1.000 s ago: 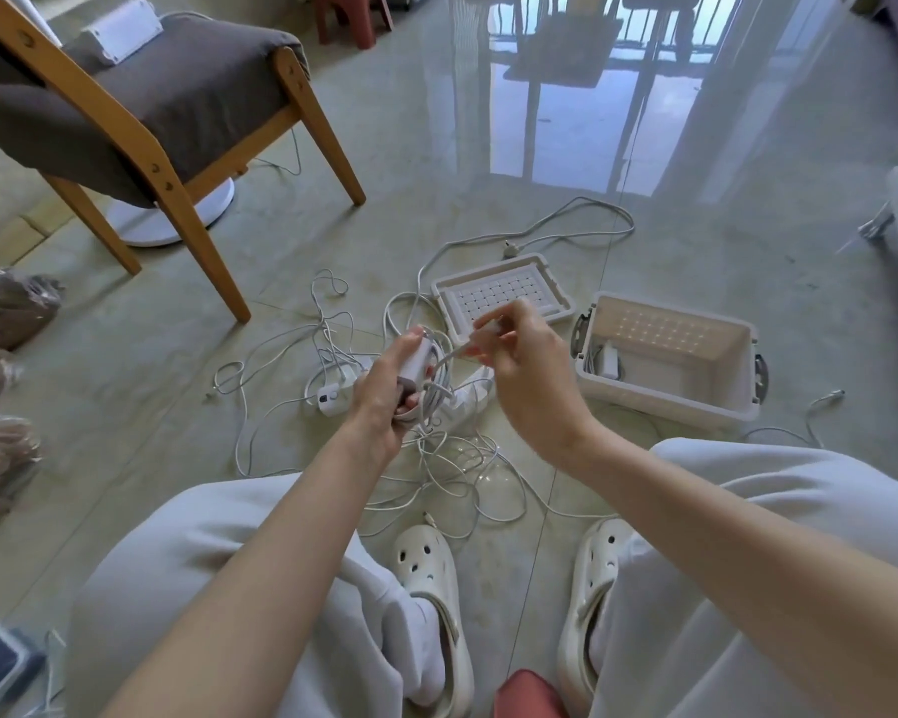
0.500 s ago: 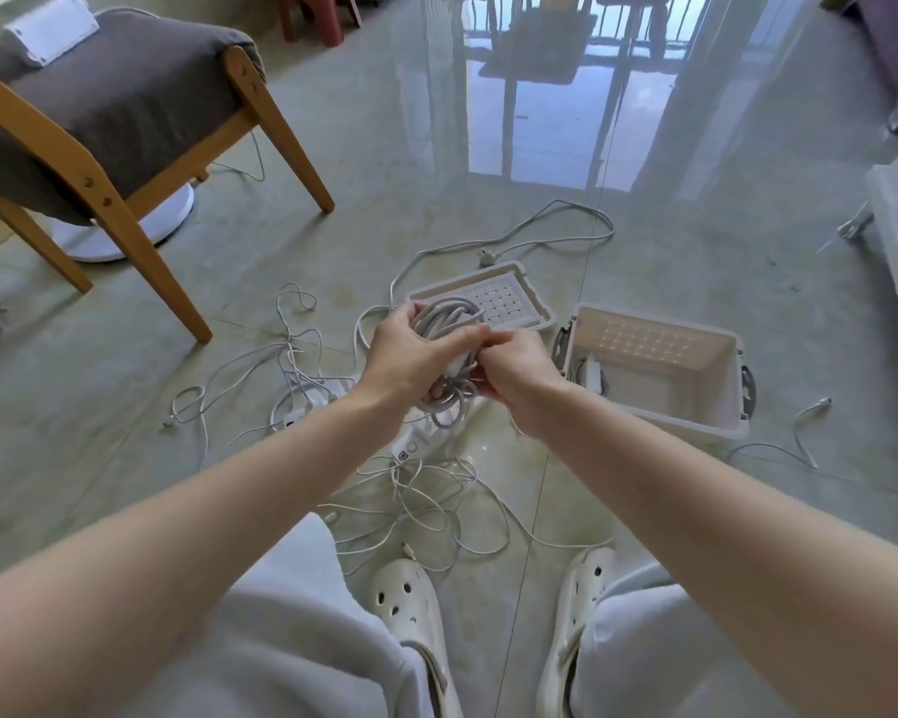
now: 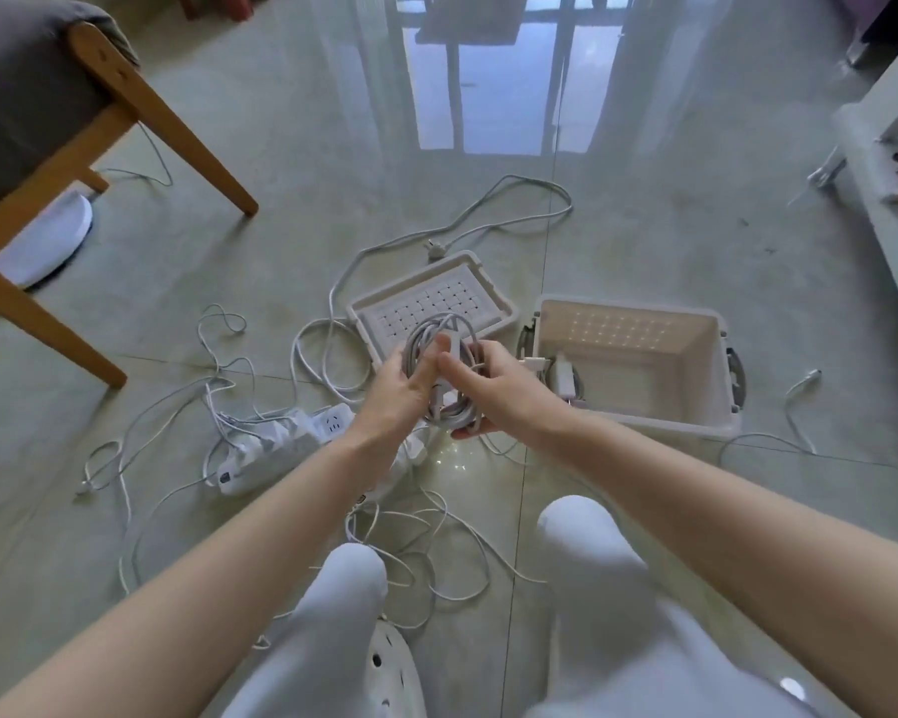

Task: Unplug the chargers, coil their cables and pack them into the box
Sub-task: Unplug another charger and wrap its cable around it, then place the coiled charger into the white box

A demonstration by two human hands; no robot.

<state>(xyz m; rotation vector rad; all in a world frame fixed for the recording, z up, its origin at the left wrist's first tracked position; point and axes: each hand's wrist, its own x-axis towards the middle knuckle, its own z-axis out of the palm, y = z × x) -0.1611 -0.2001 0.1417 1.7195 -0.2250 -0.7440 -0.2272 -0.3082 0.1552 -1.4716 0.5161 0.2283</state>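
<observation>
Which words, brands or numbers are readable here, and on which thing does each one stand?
No text can be read.
The power strip bears a small dark mark near its end, too small and blurred to read.
The held charger, the box and the lid show no print.

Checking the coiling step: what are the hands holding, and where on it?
A coiled charger cable: left hand holds the coil's left side, right hand cups its right side from below.

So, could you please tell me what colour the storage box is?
The storage box is off-white; head view.
</observation>
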